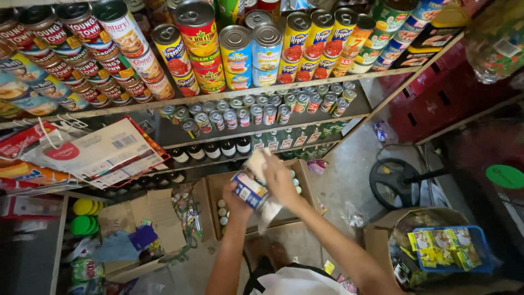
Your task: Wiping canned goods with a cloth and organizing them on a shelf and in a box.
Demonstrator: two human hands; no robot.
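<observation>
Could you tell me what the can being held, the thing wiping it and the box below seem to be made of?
Can: likely metal under a glossy paper label, matching the shiny-lidded shelf cans. Wiper in the right hand: pale, limp, probably cloth. Box: brown matte cardboard.

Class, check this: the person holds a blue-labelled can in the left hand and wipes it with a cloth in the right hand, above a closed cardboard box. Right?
Not quite. The head view shows the box open, with bottle tops inside. The rest stands: the left hand holds the can, and the right hand holds the cloth to it.
</observation>
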